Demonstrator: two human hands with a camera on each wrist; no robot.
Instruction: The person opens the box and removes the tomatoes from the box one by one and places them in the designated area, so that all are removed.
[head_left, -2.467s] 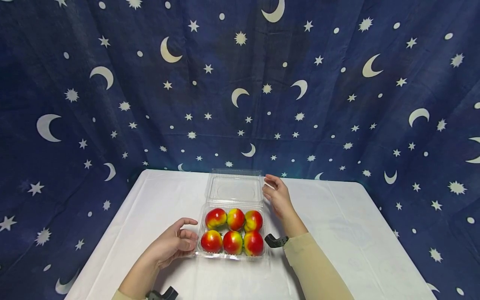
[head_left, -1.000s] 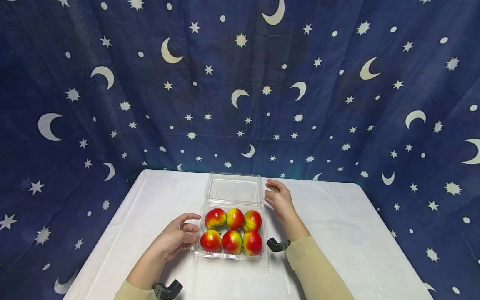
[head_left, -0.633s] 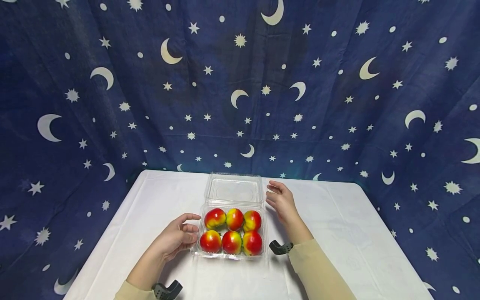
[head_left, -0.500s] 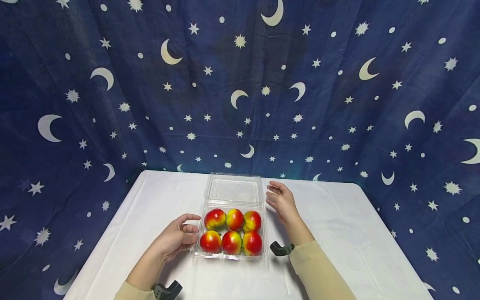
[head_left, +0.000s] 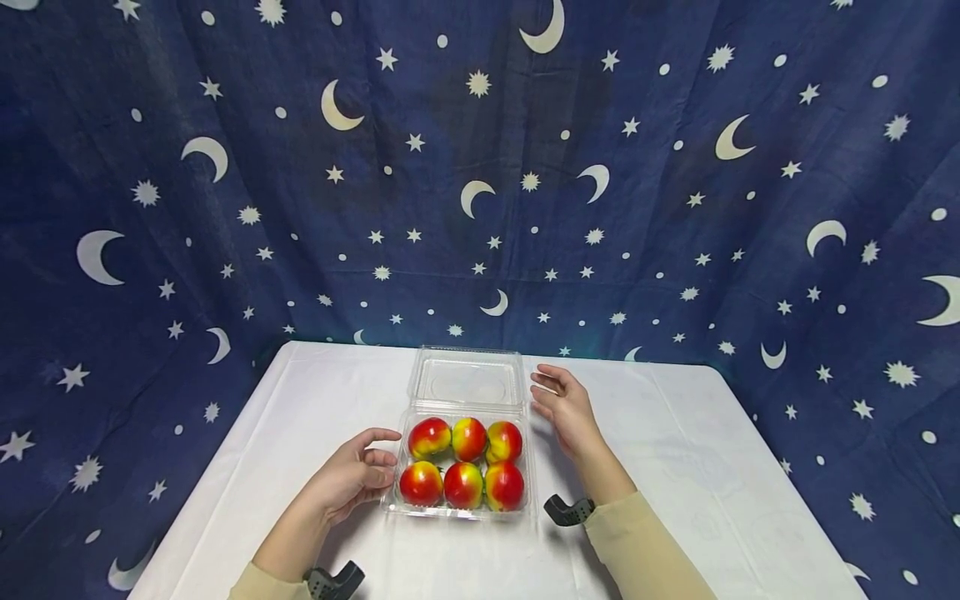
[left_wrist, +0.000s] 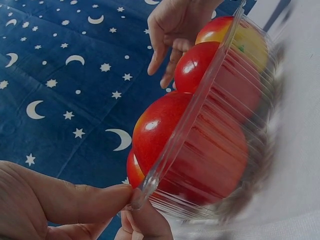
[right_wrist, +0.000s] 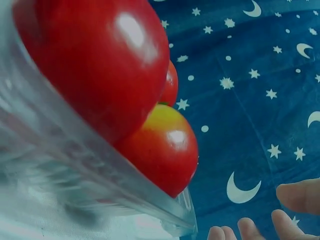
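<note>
The left hand (head_left: 351, 477) pinches the container's rim (head_left: 450, 513), fruits (head_left: 462, 485) just beyond its fingertips (left_wrist: 122, 196); one-sided lifting could spill them, because the right hand (head_left: 568, 410), fingers relaxed beside the lid (head_left: 468, 379), supports nothing.

a curtained-off spot, room type unclear: starry cloth (head_left: 420, 192) hangs behind and to both sides of the table (head_left: 697, 450).
</note>
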